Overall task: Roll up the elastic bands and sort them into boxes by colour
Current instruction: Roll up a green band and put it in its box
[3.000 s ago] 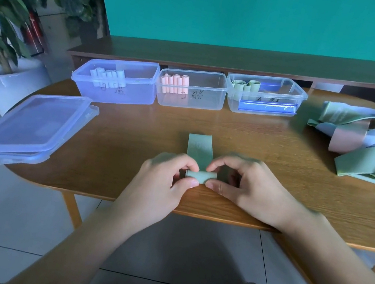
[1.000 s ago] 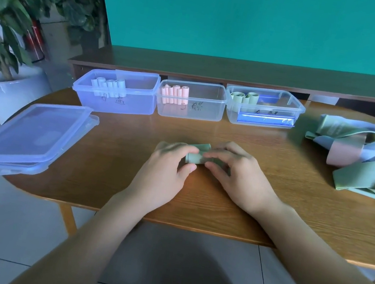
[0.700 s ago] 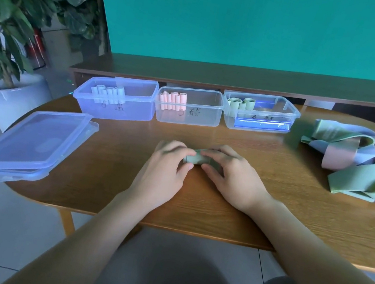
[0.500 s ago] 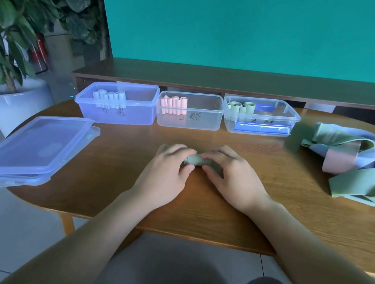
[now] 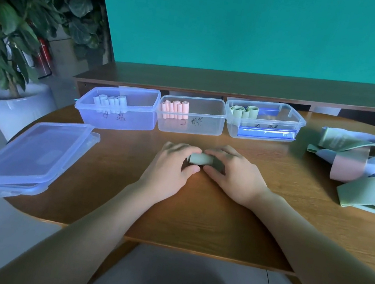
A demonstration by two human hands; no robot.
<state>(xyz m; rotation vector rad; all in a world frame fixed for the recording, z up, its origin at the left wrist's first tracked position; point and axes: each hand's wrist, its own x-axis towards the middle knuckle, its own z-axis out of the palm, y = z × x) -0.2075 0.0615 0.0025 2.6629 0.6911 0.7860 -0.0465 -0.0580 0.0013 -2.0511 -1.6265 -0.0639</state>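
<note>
Left hand [image 5: 172, 164] and right hand [image 5: 233, 172] together pinching a green roll [image 5: 200, 159], three boxes [image 5: 191, 114] sitting at 12 o'clock, handwritten labels being unreadable, loose bands [image 5: 360, 168] lying at 2 o'clock

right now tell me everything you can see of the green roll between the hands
The green roll is a pale green elastic band wound into a short, tight cylinder with a matte, rubbery look. It lies on its side on the wooden table, its axis running left to right, in front of the middle box. The left hand grips its left end and the right hand its right, so only the middle shows. No loose tail is visible.
</note>
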